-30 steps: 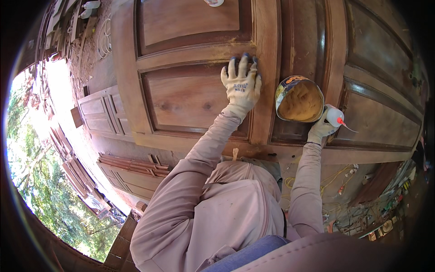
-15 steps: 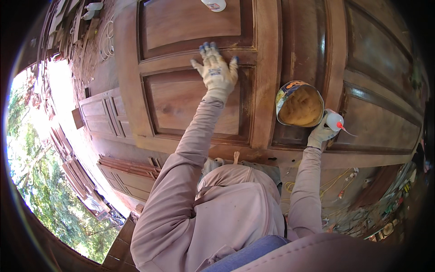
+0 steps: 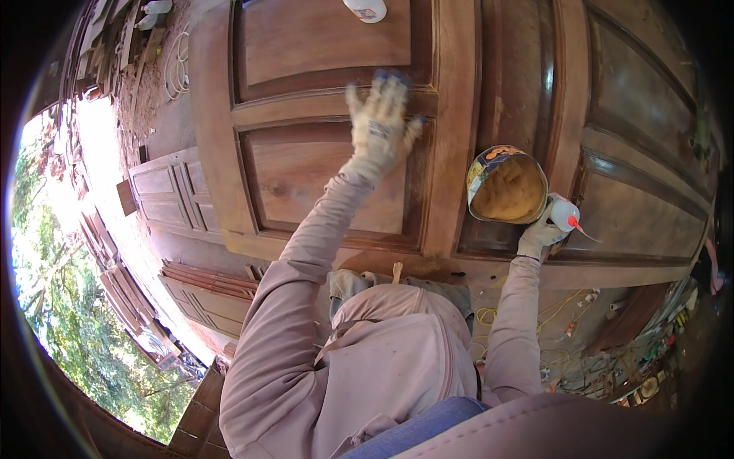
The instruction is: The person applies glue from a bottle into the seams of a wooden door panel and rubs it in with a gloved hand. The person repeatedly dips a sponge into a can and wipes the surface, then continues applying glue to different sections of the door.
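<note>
My left hand [image 3: 380, 130], in a pale work glove with blue fingertips, is spread over the rail between two panels of a brown wooden door [image 3: 329, 176]. Motion blurs its fingers a little, and whether the palm touches the wood I cannot tell. My right hand [image 3: 541, 229], gloved too, is closed around a white squeeze bottle [image 3: 564, 213] with a red tip and a thin nozzle. Beside that hand, an open tin [image 3: 508, 183] holds sandy-brown powder or dust and stands on the wood.
Another white bottle [image 3: 365, 9] lies on the upper panel. A second panelled door [image 3: 642, 199] extends to the right. Yellow cords [image 3: 562, 306] and scattered items lie on the floor at lower right. More wooden doors [image 3: 170, 187] and stacked boards [image 3: 206, 279] are at the left.
My left hand has swept to the right along the rail, fingers still spread. The right hand keeps hold of the squeeze bottle, nearly in place.
</note>
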Tool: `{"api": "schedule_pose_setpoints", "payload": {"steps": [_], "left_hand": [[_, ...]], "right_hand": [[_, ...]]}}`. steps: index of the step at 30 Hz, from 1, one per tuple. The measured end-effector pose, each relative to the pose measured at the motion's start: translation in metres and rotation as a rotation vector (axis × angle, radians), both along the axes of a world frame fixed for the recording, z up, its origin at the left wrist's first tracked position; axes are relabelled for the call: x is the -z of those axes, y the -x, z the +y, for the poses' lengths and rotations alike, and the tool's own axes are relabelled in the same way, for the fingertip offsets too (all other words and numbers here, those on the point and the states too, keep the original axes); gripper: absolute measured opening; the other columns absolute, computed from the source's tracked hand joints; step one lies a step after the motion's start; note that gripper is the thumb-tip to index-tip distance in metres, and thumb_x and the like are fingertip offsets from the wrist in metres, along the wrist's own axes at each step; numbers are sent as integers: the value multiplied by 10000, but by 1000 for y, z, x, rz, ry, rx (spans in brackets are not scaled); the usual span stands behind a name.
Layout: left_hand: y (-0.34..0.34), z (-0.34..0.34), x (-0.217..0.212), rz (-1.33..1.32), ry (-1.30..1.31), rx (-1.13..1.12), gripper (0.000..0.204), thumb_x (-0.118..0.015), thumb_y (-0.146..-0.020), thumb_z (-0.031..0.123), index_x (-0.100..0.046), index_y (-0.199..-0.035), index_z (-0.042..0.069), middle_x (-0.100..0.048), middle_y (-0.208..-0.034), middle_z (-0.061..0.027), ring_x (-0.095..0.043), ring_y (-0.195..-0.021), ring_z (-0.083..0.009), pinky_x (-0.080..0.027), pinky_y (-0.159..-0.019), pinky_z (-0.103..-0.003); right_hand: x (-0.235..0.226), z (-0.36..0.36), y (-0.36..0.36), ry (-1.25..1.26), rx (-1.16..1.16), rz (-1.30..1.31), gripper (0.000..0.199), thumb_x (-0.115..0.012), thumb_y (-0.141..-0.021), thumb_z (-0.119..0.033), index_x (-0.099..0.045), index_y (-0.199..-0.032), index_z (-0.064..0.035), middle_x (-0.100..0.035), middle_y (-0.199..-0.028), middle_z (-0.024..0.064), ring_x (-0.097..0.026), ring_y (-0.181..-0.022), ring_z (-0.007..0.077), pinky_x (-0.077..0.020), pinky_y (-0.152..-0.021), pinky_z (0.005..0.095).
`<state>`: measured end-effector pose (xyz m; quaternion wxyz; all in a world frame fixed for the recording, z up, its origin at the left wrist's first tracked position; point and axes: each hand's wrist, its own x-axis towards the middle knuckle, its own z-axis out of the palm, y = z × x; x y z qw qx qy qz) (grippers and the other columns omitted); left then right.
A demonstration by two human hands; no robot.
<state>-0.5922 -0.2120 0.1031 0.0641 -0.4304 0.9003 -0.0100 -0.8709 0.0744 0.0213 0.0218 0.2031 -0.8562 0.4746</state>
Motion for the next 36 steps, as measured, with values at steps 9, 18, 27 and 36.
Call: {"api": "schedule_pose_setpoints", "payload": {"steps": [9, 18, 27, 36], "left_hand": [[21, 2, 2, 90, -106, -124, 734, -484, -1004, 546, -437, -1526, 33, -417, -1606, -122, -349, -1506, -283, -138, -1220, -630], [22, -10, 6, 572, -48, 56, 324, -675, -823, 110, -717, -1144, 119, -687, -1164, -31, -632, -1078, -277, -479, -951, -460], [34, -30, -29, 104, -68, -44, 284, -675, -822, 176, -716, -1103, 166, -693, -1093, -4, -641, -1031, -271, -467, -910, -451], [33, -25, 4, 270, 31, 43, 475, -659, -850, 166, -672, -1323, 199, -520, -1487, -80, -509, -1247, -330, -389, -1081, -502]], "right_hand": [[-5, -5, -4, 117, 5, -95, 408, -772, -916, -128, -581, -1243, 24, -647, -1216, 143, -644, -1096, 276, -523, -980, 402], [-15, -12, -9, 148, -32, -130, 332, -749, -933, -109, -586, -1194, 16, -647, -1179, 128, -645, -1059, 250, -526, -962, 379], [-14, -11, -8, 104, -19, -84, 279, -732, -941, -83, -594, -1162, 14, -653, -1141, 124, -644, -1028, 250, -524, -957, 379], [-19, -14, -11, 94, -17, -56, 303, -739, -934, -92, -590, -1175, 16, -652, -1149, 128, -638, -1054, 264, -513, -972, 395]]}}
